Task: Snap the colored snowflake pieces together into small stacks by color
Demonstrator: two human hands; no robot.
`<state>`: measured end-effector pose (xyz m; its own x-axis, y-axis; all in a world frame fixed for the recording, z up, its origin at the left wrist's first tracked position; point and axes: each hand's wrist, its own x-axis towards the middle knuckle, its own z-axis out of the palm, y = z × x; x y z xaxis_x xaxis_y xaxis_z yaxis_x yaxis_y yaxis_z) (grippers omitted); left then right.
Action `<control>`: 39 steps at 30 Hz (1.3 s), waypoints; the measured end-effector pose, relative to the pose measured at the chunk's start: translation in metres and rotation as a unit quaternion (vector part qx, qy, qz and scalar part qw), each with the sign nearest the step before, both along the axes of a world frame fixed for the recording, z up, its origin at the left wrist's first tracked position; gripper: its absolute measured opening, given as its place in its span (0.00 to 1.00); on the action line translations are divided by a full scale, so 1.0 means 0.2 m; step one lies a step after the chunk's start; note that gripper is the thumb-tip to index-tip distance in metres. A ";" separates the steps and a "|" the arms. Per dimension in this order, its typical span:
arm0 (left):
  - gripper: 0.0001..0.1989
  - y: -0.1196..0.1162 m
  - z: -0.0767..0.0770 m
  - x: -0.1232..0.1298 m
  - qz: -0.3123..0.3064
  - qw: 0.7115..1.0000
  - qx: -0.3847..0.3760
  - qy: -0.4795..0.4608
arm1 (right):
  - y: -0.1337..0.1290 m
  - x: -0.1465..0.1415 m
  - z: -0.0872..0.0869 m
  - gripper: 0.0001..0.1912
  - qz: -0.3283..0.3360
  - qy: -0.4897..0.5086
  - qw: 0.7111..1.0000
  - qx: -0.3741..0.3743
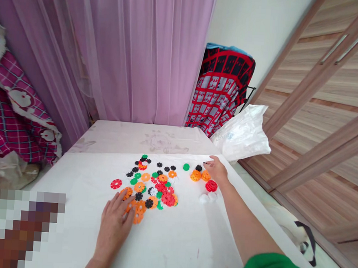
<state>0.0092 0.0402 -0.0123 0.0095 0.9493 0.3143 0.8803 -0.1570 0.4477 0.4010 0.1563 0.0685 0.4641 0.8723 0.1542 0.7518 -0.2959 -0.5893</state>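
Notched plastic discs in several colours lie on a white cloth. My left hand (116,215) rests with fingers spread on the left edge of the loose pile, touching orange discs (138,217). Red discs (168,198) overlap at the pile's right side, with green, black and white ones mixed in. My right hand (217,169) reaches out at the far right, pinching what looks like a black disc (205,163). Just left of it are sorted groups: a green disc (186,166), a black stack (198,168), orange stacks (195,175), a red stack (211,186) and white discs (204,198).
The white cloth (171,247) covers the near part of a table whose far part has a floral cover (120,136). A white plastic bag (243,134) stands beyond the right edge. Behind are a purple curtain (147,58), a red patterned cloth (222,84) and a wooden wardrobe (321,111).
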 end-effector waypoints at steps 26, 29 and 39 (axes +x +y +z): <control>0.19 -0.01 0.02 0.00 -0.004 0.999 -0.013 0.034 | -0.39 -0.33 -0.16 0.14 0.148 0.033 0.977 0.150; 0.20 -0.02 0.06 0.02 -0.011 0.998 -0.028 0.048 | -0.55 -0.54 -0.26 0.13 0.206 0.012 0.964 0.166; 0.28 -0.02 0.06 0.08 -0.097 0.987 -0.019 0.130 | -0.60 -0.79 -0.38 0.21 0.211 -0.109 0.960 0.149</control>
<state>0.0253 0.0360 0.0001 0.2685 0.9324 0.2421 0.9207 -0.3223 0.2200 0.2426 0.0353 -0.0066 0.0087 0.8779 0.4788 0.8826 0.2183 -0.4163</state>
